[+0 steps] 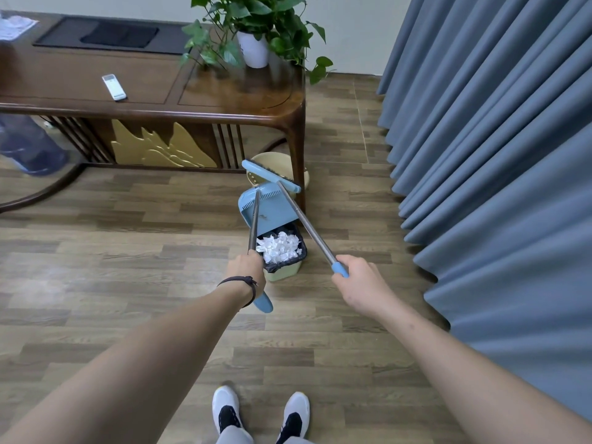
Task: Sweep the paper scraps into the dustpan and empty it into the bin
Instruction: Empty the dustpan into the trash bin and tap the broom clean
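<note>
White paper scraps [280, 247] lie heaped inside a small pale green bin [283, 273] lined with a black bag, on the floor in front of me. A blue dustpan [272, 209] hangs tilted just beyond the bin, its mouth toward the bin. My left hand [248, 270] grips the dustpan's long metal handle. My right hand [355, 278] holds the broom's metal pole by its blue grip. The blue broom head [270, 176] is raised above the dustpan's far end, near the table leg.
A dark wooden table [153, 88] with a potted plant [253, 30] and a white remote [114, 87] stands ahead. A beige bucket [282, 163] sits under its right corner. Blue-grey curtains [496, 155] hang along the right. A water jug [30, 145] is at left.
</note>
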